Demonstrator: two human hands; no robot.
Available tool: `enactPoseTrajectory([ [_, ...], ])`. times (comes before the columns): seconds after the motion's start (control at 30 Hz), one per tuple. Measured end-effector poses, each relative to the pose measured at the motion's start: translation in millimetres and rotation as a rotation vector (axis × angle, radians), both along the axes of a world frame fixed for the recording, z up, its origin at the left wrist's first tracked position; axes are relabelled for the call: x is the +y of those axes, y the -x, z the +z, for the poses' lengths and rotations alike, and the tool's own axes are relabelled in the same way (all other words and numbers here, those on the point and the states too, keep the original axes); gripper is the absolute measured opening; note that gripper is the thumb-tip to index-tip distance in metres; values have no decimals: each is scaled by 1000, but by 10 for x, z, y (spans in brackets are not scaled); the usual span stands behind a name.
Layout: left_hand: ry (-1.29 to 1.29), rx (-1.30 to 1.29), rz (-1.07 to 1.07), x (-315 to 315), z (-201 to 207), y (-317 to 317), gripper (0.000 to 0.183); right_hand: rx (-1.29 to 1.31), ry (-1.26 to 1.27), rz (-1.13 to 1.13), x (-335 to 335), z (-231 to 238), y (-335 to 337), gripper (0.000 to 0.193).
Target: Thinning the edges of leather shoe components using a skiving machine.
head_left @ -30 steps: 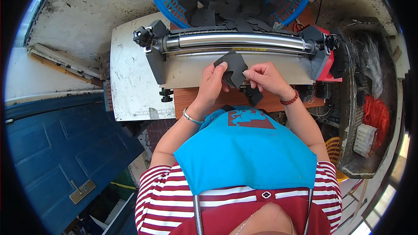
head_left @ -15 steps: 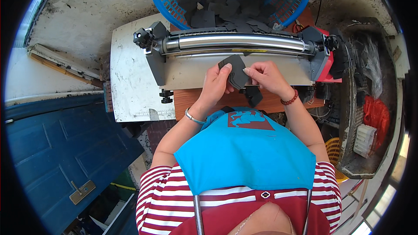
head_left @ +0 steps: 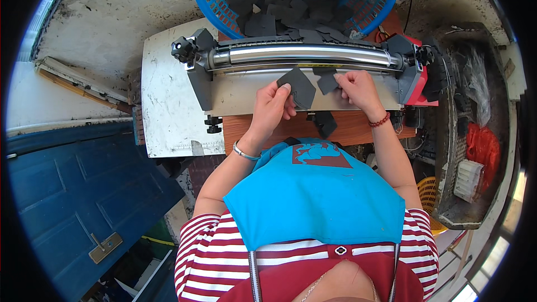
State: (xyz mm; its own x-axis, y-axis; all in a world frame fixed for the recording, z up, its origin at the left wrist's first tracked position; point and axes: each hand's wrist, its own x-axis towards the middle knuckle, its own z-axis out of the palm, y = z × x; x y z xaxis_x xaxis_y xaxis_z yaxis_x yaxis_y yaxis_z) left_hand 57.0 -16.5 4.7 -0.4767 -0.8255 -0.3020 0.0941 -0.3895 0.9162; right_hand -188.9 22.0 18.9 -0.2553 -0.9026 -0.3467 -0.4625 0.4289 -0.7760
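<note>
My left hand (head_left: 272, 106) grips a small stack of flat dark grey sheet pieces (head_left: 301, 88), thumb on top. Just to its right, my right hand (head_left: 359, 93) pinches the edge of a single dark grey piece (head_left: 327, 83) over the pale feed plate of a roller machine (head_left: 251, 89). Another dark piece (head_left: 323, 70) shows at the slot under the shiny metal roller (head_left: 307, 52), next to the one in my right hand. Below the plate's front edge, more dark pieces (head_left: 324, 124) are partly in view.
Behind the machine, a blue plastic basket (head_left: 204, 0) holds many dark pieces. A white board (head_left: 168, 89) lies to the left, above a blue door (head_left: 72, 184). At the right stands a worn trough (head_left: 447, 190) with a red bag (head_left: 484, 148). Black knobs (head_left: 213, 124) jut from the machine.
My right hand has moved away from the stack, up and to the right, with one piece in its fingers. The left hand has shifted slightly left, and its stack now lies flatter.
</note>
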Motion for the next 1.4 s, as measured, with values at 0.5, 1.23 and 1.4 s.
enactPoseTrajectory([
  [0.5, -7, 63, -61, 20, -12, 32, 30, -399, 1, 215, 123, 20, -302, 30],
  [1.23, 160, -102, 59, -3, -1, -96, 28, -34, -112, 99, 5, -5, 23, 34],
  [1.4, 102, -44, 15, 20, 43, 20, 28, -352, 9, 203, 48, 110, -322, 37],
])
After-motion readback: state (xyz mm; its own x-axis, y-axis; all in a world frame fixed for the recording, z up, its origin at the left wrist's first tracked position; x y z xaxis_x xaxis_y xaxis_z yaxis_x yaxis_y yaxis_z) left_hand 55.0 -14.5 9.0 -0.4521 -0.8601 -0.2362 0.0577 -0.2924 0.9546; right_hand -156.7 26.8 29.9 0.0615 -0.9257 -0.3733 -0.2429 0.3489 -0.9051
